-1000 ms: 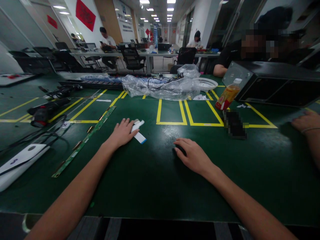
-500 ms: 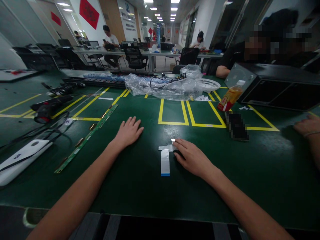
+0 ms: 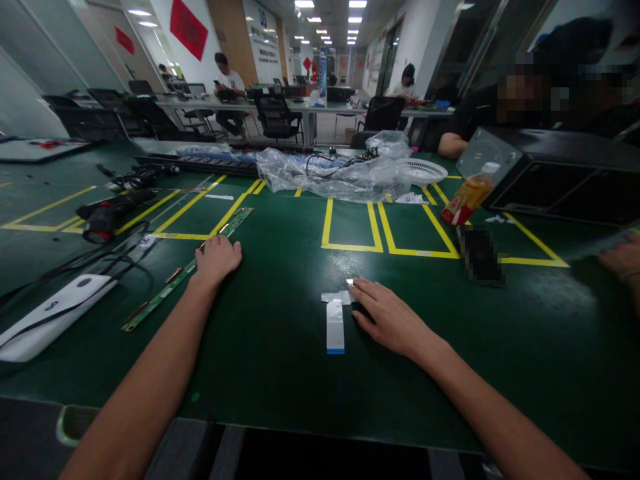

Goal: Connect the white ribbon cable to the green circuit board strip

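A long, narrow green circuit board lies slantwise on the table to the left. My left hand is over its upper half, fingers curled down onto the board and covering part of it. In front of me is a white flat ribbon cable with a blue-edged end and a folded, silvery crosswise part. My right hand rests palm down at the cable's right side. Its fingers are stretched out, with the fingertips touching the cable's upper right end; the thumb stays a little apart below.
Yellow tape marks boxes on the green table. Clear plastic wrap and a white basket lie farther back. On the right are a drink bottle, a phone, a black case and another person's hand. A white device lies left.
My left hand has moved left from bare table onto the circuit board, and its fingers have curled. My right hand stays at the ribbon cable. The view has shifted slightly.
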The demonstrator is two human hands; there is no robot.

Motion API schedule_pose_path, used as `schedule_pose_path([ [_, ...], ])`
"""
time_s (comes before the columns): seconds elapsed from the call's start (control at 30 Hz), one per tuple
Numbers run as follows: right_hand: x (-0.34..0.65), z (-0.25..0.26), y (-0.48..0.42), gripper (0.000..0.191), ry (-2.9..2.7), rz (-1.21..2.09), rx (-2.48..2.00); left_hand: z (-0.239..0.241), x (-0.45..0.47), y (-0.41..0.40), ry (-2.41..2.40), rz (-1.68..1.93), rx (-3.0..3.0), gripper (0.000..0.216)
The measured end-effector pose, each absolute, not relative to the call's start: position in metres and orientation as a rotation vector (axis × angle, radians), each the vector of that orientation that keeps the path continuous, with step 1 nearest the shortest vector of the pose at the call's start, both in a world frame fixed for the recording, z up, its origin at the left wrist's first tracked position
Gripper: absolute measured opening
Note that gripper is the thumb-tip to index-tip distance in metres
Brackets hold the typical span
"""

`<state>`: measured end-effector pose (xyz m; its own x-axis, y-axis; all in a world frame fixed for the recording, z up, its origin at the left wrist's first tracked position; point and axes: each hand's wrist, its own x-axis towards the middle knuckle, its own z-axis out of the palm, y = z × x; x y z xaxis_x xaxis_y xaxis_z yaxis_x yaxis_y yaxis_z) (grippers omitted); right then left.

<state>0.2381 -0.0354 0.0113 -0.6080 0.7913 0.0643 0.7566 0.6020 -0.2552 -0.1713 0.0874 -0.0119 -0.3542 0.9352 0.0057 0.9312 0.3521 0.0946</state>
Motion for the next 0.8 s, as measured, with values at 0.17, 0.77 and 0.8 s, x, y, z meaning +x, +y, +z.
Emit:
schedule_pose_path([
  [0.17,0.238,0.014,-0.037,0.056,-2.639,0.329,-1.323,-0.015,-0.17,0.09,2.522,0.153,1.838,0.069],
  [0.77,0.211,0.017,-0.058,0.053,-2.675,0.197,-1.369,0.007,0.003,0.011,0.957,0.043,2.659,0.056],
  [0.8,0.21,0.017,-0.059,0.053,-2.664,0.188,-1.399,0.008,0.002,0.01,0.932,0.039,2.662,0.055],
])
